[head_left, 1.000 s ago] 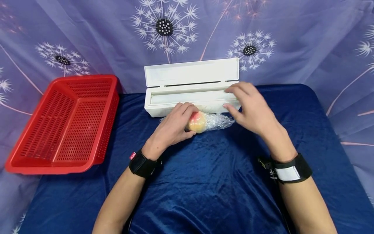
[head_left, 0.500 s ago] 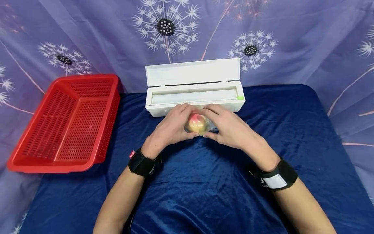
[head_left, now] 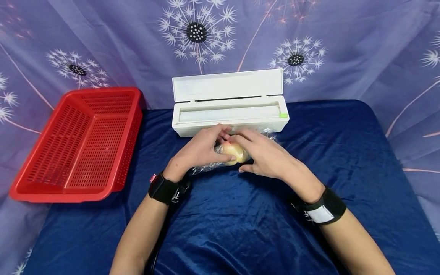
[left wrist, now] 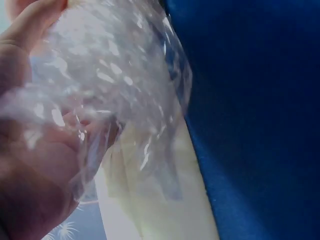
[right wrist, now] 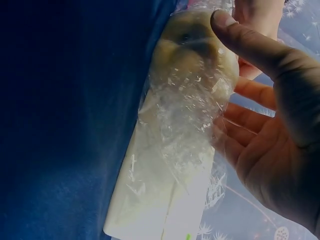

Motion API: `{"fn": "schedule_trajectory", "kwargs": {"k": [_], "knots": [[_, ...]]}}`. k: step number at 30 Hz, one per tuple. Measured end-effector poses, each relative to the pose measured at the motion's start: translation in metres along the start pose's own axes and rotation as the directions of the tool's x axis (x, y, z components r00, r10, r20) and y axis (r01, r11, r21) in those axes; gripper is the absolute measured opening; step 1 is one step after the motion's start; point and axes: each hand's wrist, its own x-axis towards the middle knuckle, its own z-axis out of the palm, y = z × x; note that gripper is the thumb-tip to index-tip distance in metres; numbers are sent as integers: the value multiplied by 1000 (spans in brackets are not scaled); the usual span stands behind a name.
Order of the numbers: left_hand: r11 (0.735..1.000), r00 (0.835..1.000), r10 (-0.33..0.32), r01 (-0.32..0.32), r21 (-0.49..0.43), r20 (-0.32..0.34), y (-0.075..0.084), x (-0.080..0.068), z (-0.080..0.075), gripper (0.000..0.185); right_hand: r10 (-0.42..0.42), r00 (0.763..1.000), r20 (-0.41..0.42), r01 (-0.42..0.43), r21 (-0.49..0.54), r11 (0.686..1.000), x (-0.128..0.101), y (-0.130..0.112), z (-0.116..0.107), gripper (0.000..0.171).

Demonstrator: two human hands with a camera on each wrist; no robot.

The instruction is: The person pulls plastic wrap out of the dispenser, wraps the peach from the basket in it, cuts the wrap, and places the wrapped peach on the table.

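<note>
An apple [head_left: 232,152], yellow with a red patch, is wrapped in clear cling film [head_left: 209,167] whose loose ends stick out on both sides. My left hand [head_left: 203,149] holds it from the left, thumb on its near side and fingers behind. Around its right side sits my right hand [head_left: 266,152], fingers loosely bent and thumb apart from the fingers. In the right wrist view the apple [right wrist: 192,50] shows its dimpled end under crinkled film [right wrist: 180,120]. Film [left wrist: 110,65] covers much of the left palm in the left wrist view.
Just behind the hands stands a long white cling film box [head_left: 230,127] with its lid raised, a roll [head_left: 230,114] inside and a green slider [head_left: 283,115] at its right end. A red plastic basket [head_left: 117,152] sits at left on the blue cloth [head_left: 220,229].
My right hand came from the box's right end down to the apple. Both hands then turned the apple and drew it slightly nearer; a film end now shows lower left.
</note>
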Motion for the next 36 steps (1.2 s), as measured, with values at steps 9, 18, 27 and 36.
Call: {"fn": "schedule_trajectory", "kwargs": {"k": [9,18,27,36], "knots": [[999,997,-15,19,-44,74,-6,1,-2,71,37,999,30,-37,1,999,1,5,6,88],[996,996,42,-48,77,74,-1,1,1,67,60,998,-14,-60,44,997,2,13,12,76],[875,995,101,-85,476,-7,19,-6,5,95,153,985,-76,-136,193,972,2,14,6,68],[751,968,235,-126,648,-84,27,-10,7,97,178,982,-68,-152,288,945,2,19,-1,63]]}}
